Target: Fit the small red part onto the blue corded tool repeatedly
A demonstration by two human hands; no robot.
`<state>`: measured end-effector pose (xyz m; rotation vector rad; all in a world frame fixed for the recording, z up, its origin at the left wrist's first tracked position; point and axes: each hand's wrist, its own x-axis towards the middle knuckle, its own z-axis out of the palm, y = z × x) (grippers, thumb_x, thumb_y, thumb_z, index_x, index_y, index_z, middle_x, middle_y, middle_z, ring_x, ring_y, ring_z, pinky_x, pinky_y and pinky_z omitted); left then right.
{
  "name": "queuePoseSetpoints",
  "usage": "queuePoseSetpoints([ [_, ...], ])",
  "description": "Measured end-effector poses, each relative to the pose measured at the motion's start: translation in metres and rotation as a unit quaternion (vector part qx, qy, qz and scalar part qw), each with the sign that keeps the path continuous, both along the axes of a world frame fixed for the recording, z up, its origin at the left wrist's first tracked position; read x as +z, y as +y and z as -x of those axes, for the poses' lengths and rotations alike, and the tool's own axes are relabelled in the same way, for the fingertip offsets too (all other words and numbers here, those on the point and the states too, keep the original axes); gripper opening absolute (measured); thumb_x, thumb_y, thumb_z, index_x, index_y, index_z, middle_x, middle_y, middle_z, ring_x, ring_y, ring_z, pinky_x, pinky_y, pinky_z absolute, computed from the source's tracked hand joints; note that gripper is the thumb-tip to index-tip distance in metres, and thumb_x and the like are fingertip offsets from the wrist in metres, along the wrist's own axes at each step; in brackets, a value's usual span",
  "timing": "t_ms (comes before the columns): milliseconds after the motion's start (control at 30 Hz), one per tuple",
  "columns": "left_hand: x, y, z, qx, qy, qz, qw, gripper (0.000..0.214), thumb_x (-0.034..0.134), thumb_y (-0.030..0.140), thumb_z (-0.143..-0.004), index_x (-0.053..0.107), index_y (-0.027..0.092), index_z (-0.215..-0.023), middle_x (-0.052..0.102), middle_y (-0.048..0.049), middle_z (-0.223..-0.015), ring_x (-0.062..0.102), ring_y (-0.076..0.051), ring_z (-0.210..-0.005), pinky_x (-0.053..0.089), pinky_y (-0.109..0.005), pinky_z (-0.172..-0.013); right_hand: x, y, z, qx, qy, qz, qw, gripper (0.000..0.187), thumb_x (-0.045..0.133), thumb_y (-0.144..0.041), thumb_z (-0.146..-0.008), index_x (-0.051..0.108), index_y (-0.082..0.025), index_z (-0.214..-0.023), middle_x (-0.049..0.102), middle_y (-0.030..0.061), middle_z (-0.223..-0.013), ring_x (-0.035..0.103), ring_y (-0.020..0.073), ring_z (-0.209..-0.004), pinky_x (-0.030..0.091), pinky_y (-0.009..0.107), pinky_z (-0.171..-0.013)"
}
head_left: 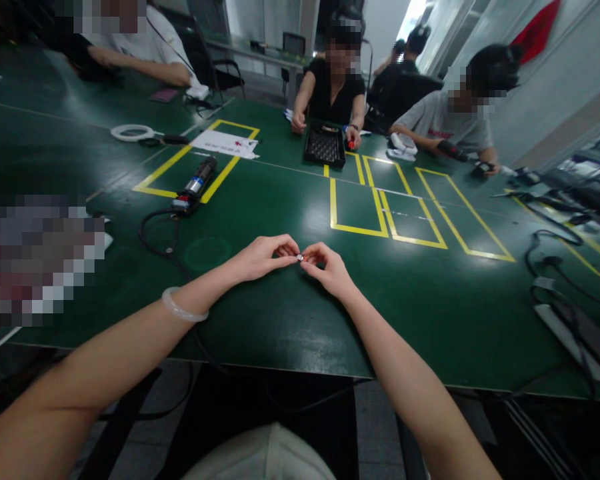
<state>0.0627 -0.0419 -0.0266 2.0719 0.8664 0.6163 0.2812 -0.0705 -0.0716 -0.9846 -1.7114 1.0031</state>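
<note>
A small shiny piece (pixel 300 258) is between the fingertips of the two hands, over the near middle part of the green table (pixel 280 327). It is too small for telling exactly what it is. The left hand (pixel 266 257) pinches it from one side, with thumb and fingers almost closed together; the right hand (pixel 329 270) pinches from the other side in the same way. I cannot tell whether the hands touch the table. A pale bracelet (pixel 177 310) is around the left wrist. Farther to the left lies a black cylindrical device (pixel 200 179), near a white sheet (pixel 220 143). Across the table, a person in black sits behind a black tray (pixel 325 162).
</note>
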Motion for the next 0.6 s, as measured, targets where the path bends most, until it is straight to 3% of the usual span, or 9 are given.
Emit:
queuePoseSetpoints([
  [67, 0.002, 0.012, 0.01, 0.011, 0.033, -0.037, 0.999, 0.031, 0.059, 0.044, -0.095, 0.065, 0.016, -0.107, 0.071, -0.006, -0.104, 0.068, -0.02, -0.095, 0.052, -0.033, -0.088, 0.0, 0.0, -0.001, -0.006, -0.001, 0.009, 1.0, 0.025, 0.07, -0.04, -0.082, 0.06, -0.021, -0.096, 0.067, 0.0013, -0.085, 0.057, 0.0134, -0.071, 0.05, 0.031, -0.072],
  [133, 0.003, 0.03, 0.028, 0.072, 0.082, -0.111, 0.988, 0.034, 0.058, 0.045, -0.095, 0.065, 0.016, -0.112, 0.068, -0.0081, -0.113, 0.065, -0.023, -0.104, 0.05, -0.036, -0.095, 0.0, 0.0, -0.001, -0.013, 0.002, 0.018, 1.0, 0.025, 0.07, -0.039, -0.081, 0.061, -0.021, -0.096, 0.066, 0.0012, -0.084, 0.056, 0.0129, -0.07, 0.05, 0.03, -0.071],
  [200, 0.001, 0.05, 0.054, 0.166, 0.153, -0.187, 0.956, 0.04, 0.061, 0.043, -0.094, 0.062, 0.015, -0.123, 0.062, -0.0116, -0.125, 0.058, -0.028, -0.118, 0.044, -0.042, -0.105, 0.0, 0.0, -0.001, -0.02, 0.004, 0.025, 0.999, 0.025, 0.071, -0.038, -0.08, 0.061, -0.02, -0.095, 0.065, 0.0007, -0.082, 0.054, 0.0123, -0.068, 0.049, 0.029, -0.069],
  [267, -0.001, 0.067, 0.084, 0.261, 0.229, -0.207, 0.915, 0.05, 0.065, 0.039, -0.092, 0.056, 0.013, -0.134, 0.053, -0.0156, -0.139, 0.048, -0.033, -0.131, 0.038, -0.048, -0.111, 0.0, 0.0, -0.001, -0.022, 0.0, 0.028, 0.999, 0.025, 0.071, -0.037, -0.08, 0.061, -0.02, -0.095, 0.064, -0.0001, -0.079, 0.054, 0.0123, -0.067, 0.048, 0.029, -0.068],
  [333, -0.003, 0.079, 0.114, 0.354, 0.284, -0.192, 0.87, 0.063, 0.067, 0.037, -0.092, 0.046, 0.01, -0.144, 0.042, -0.0195, -0.149, 0.041, -0.038, -0.135, 0.036, -0.055, -0.112, 0.0, 0.0, -0.001, -0.019, -0.008, 0.03, 0.999, 0.024, 0.071, -0.036, -0.08, 0.062, -0.02, -0.095, 0.062, -0.0009, -0.076, 0.054, 0.0126, -0.066, 0.048, 0.029, -0.067],
  [400, -0.003, 0.086, 0.138, 0.405, 0.314, -0.166, 0.842, 0.071, 0.068, 0.039, -0.092, 0.039, 0.007, -0.148, 0.035, -0.0218, -0.153, 0.039, -0.039, -0.135, 0.036, -0.058, -0.111, 0.0, 0.0, 0.0, -0.016, -0.02, 0.034, 0.999, 0.023, 0.071, -0.037, -0.08, 0.063, -0.02, -0.094, 0.062, -0.0013, -0.074, 0.055, 0.013, -0.066, 0.049, 0.029, -0.067],
  [467, -0.004, 0.091, 0.155, 0.421, 0.334, -0.133, 0.833, 0.071, 0.068, 0.044, -0.092, 0.041, 0.005, -0.145, 0.034, -0.0218, -0.153, 0.04, -0.038, -0.133, 0.039, -0.057, -0.109, 0.0, 0.0, -0.001, -0.019, -0.028, 0.039, 0.999, 0.023, 0.071, -0.037, -0.08, 0.063, -0.021, -0.094, 0.063, -0.0009, -0.075, 0.056, 0.0132, -0.066, 0.049, 0.03, -0.068],
  [600, -0.005, 0.098, 0.169, 0.422, 0.367, -0.08, 0.825, 0.06, 0.063, 0.046, -0.094, 0.048, 0.008, -0.139, 0.048, -0.017, -0.14, 0.05, -0.031, -0.116, 0.046, -0.05, -0.098, -0.002, 0.001, -0.001, -0.025, -0.028, 0.047, 0.998, 0.025, 0.071, -0.038, -0.08, 0.064, -0.02, -0.095, 0.063, -0.0005, -0.075, 0.055, 0.0132, -0.066, 0.049, 0.029, -0.067],
])
